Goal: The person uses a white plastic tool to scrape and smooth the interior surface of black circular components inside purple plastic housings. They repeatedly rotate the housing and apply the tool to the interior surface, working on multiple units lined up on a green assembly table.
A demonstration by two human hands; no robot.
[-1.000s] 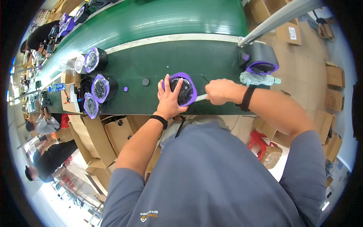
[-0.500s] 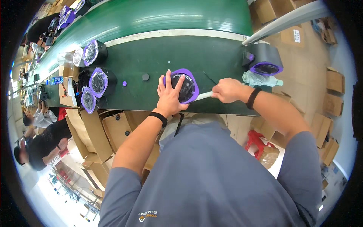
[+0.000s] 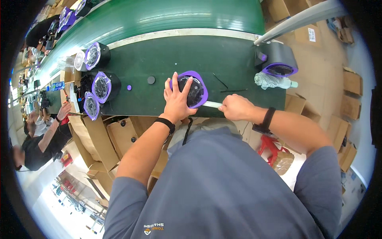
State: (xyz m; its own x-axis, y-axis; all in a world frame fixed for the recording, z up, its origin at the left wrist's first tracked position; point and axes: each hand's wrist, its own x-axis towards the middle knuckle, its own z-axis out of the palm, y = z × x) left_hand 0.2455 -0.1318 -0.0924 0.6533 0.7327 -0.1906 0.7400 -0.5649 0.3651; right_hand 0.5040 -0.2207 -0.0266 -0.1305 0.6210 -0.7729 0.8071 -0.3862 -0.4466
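Note:
A black unit with a purple rim and a dark round face (image 3: 195, 94) stands at the near edge of the green table. My left hand (image 3: 177, 98) lies over its left side, fingers spread across the face and thumb at the near rim, holding it steady. In my closed right hand (image 3: 235, 107) is a white, flat handle or strip (image 3: 213, 104). Its other end meets the rim's lower right corner; whether it is part of the unit or a separate tool, I cannot tell. Two thin dark rods (image 3: 220, 80) lie beyond my right hand.
Similar purple-rimmed units (image 3: 102, 87) stand on the left, another unit (image 3: 281, 59) at the right beside a plastic-wrapped bottle (image 3: 274, 81). A small black cap (image 3: 151, 80) and purple knob (image 3: 129, 87) lie left of my hands. Open cartons (image 3: 99, 139) sit below the table; a co-worker's arm (image 3: 53, 123) reaches in.
My right hand has come slightly nearer to me and to the left, with the white strip still in it. A second thin rod now shows. At the left, a co-worker's arm has risen toward the table.

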